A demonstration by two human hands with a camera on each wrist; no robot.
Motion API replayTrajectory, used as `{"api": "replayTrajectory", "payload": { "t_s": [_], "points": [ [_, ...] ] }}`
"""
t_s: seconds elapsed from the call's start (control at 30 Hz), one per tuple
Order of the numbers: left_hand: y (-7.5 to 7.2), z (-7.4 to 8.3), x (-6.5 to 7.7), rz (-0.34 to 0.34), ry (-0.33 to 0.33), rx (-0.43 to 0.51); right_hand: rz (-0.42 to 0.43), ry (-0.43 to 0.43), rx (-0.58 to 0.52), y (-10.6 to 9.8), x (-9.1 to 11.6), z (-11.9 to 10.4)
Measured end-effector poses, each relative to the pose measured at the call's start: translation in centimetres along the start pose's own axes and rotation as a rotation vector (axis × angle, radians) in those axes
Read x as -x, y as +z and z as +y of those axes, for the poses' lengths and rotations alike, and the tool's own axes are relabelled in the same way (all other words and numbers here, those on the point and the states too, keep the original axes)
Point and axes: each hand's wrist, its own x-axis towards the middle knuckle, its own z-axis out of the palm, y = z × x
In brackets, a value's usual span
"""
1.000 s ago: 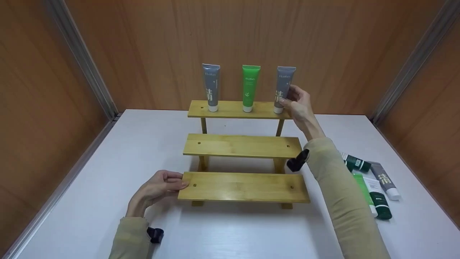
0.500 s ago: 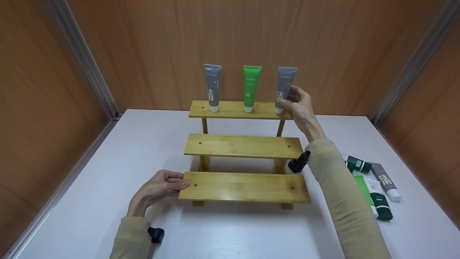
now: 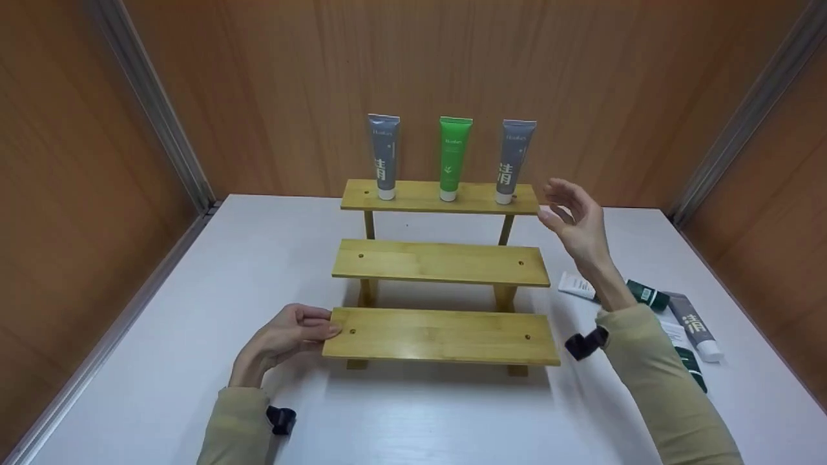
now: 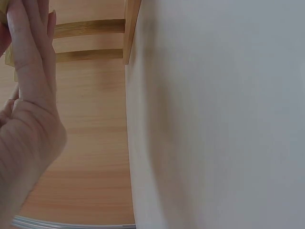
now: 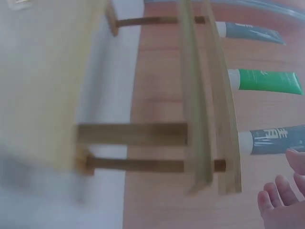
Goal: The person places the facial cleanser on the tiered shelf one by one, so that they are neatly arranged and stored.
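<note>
A three-step bamboo rack (image 3: 439, 336) stands on the white table. My left hand (image 3: 287, 339) pinches the left end of its lowest shelf between thumb and fingers. On the top shelf three tubes stand upright on their white caps: a grey-blue tube (image 3: 385, 155) at left, a green tube (image 3: 455, 157) in the middle, another grey-blue tube (image 3: 515, 159) at right. My right hand (image 3: 578, 223) is just right of the top shelf, fingers loosely bent and holding nothing. The right wrist view shows its fingertips (image 5: 286, 191) apart from the right grey-blue tube (image 5: 276, 140).
Several tubes lie on the table to the right, partly behind the right sleeve: a grey tube (image 3: 694, 326), a dark green-capped tube (image 3: 648, 295) and a white tube end (image 3: 577, 285). Wood-grain panels (image 3: 452, 58) enclose the back and both sides.
My right hand has let go of the right grey-blue tube and moved right and down toward me. That tube stays standing on the top shelf. The left hand keeps its grip.
</note>
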Motion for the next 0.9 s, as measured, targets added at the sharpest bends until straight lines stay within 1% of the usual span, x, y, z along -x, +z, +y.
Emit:
{"api": "replayTrajectory", "payload": {
  "t_s": [0.2, 0.3, 0.43, 0.63, 0.9],
  "points": [
    [0.0, 0.1, 0.1, -0.003, -0.005, 0.005, -0.133, -0.068, 0.167, -3.9, 4.8, 1.2],
    [0.0, 0.1, 0.1, -0.006, -0.005, 0.012, -0.195, -0.097, 0.222, -5.7, 6.7, 2.2],
    [0.1, 0.1, 0.1, -0.006, -0.003, 0.011, -0.246, -0.113, 0.287, -8.0, 9.0, 3.6],
    [0.1, 0.0, 0.1, -0.009, 0.003, 0.018, -0.288, -0.122, 0.353, -10.8, 11.4, 5.9],
    [0.0, 0.0, 0.1, -0.004, 0.005, 0.021, -0.334, -0.056, 0.358, -13.3, 13.7, 8.4]
  ]
}}
